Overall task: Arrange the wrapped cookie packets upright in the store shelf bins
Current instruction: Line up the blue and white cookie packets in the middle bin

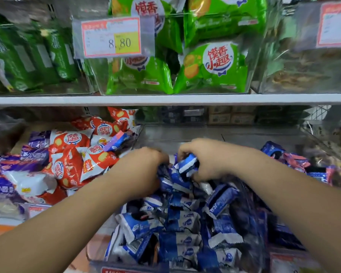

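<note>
In the middle of the frame the right hand point(203, 158) has its grip closed around one blue cookie packet point(186, 164), which lies tilted, its long axis running from lower left to upper right, just over the heap of packets point(181, 223) in the bin point(185, 133). The left hand point(144, 166) is just beside it, with its fingers sunk into the heap, so I cannot tell its grip. The bare back of the bin lies directly above both hands.
</note>
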`<state>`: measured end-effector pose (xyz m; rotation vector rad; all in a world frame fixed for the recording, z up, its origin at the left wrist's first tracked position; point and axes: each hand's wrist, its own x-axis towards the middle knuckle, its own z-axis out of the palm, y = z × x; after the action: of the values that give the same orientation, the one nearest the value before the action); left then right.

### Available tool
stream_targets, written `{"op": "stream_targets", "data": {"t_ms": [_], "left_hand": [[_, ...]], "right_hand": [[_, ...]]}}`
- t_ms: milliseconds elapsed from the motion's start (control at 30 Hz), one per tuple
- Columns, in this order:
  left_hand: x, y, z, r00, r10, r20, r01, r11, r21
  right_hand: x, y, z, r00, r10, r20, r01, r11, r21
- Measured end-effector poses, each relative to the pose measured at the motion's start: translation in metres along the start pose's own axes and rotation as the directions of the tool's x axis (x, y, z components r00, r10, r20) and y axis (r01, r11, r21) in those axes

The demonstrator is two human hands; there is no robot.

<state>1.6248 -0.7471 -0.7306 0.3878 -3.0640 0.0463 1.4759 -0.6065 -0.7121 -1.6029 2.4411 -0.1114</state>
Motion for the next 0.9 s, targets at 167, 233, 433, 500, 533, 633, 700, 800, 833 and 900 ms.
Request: {"op": "stream_targets", "data": {"t_ms": [167,233,433,500,533,633,700,800,833,900], "left_hand": [[-0.020,-0.004,-0.015,0.993,-0.045,-0.107,0.025,0.982,-0.185],[-0.030,-0.004,-0.023,0.991,-0.082,-0.102,0.055,0.969,-0.242],[-0.053,0.003,-0.036,0.983,-0.038,0.179,0.101,0.930,-0.354],[-0.057,0.006,-0.035,0.959,0.010,0.282,0.070,0.960,-0.272],[-0.057,0.006,-0.032,0.955,0.029,0.296,0.048,0.968,-0.247],[-0.050,0.010,-0.029,0.968,0.022,0.251,0.072,0.931,-0.357],[-0.043,0.013,-0.031,0.978,-0.029,0.209,0.122,0.885,-0.450],[-0.021,0.013,-0.026,0.992,0.030,0.121,0.026,0.900,-0.435],[-0.013,0.014,-0.025,0.992,0.045,0.119,0.006,0.916,-0.401],[0.003,0.021,-0.022,0.981,0.084,0.176,-0.026,0.952,-0.306]], "right_hand": [[-0.012,0.006,-0.012,0.990,-0.042,-0.138,0.061,0.989,0.135],[-0.017,0.011,-0.014,0.981,-0.043,-0.191,0.073,0.986,0.152],[-0.028,0.017,-0.020,0.963,0.024,-0.267,0.029,0.981,0.190],[-0.030,0.016,-0.020,0.980,0.064,-0.187,-0.049,0.995,0.088],[-0.029,0.015,-0.019,0.989,0.098,-0.111,-0.098,0.995,0.004],[-0.029,0.009,-0.017,0.973,0.178,0.145,-0.153,0.973,-0.172],[-0.031,0.006,-0.019,0.959,0.169,0.229,-0.115,0.966,-0.231],[-0.030,-0.001,-0.017,0.989,0.098,0.110,-0.068,0.966,-0.249],[-0.028,-0.004,-0.014,0.998,0.039,0.040,-0.028,0.968,-0.250],[-0.027,-0.009,-0.007,0.996,-0.064,-0.067,0.049,0.979,-0.199]]}}
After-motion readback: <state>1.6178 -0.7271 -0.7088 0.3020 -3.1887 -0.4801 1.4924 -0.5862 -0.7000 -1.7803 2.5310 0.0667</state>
